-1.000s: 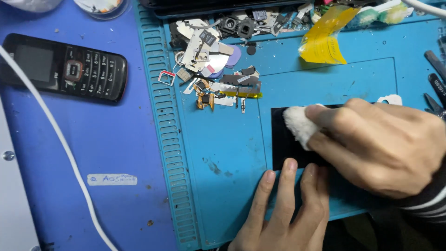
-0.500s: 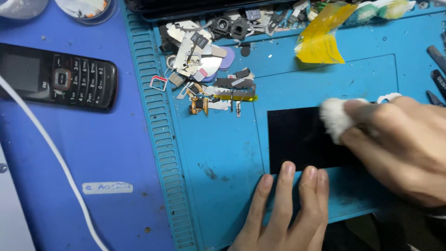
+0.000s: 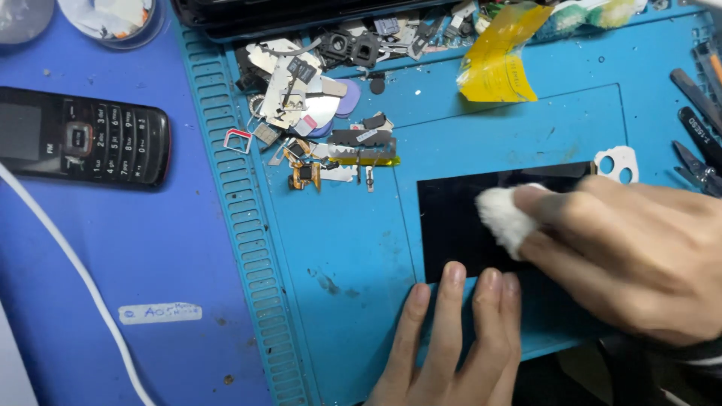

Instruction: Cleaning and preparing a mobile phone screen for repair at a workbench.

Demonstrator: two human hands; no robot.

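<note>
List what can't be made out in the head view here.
- Black screen panel: right part hidden under the right hand.
- White wad: rear hidden by the fingers gripping it.
- Left hand: wrist cut off by the bottom edge.
- Small parts pile: pieces too small to identify.
- Tools: cut off at the right edge.

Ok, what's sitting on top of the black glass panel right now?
A white cotton wad pressed by the right hand, and left hand fingertips on the black glass panel. Its right part is hidden.

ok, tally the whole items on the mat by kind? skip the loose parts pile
Black glass panel: 1
White cotton pad: 1
Keypad phone: 1
Yellow tape piece: 1
White cable: 1
Total: 5
</note>
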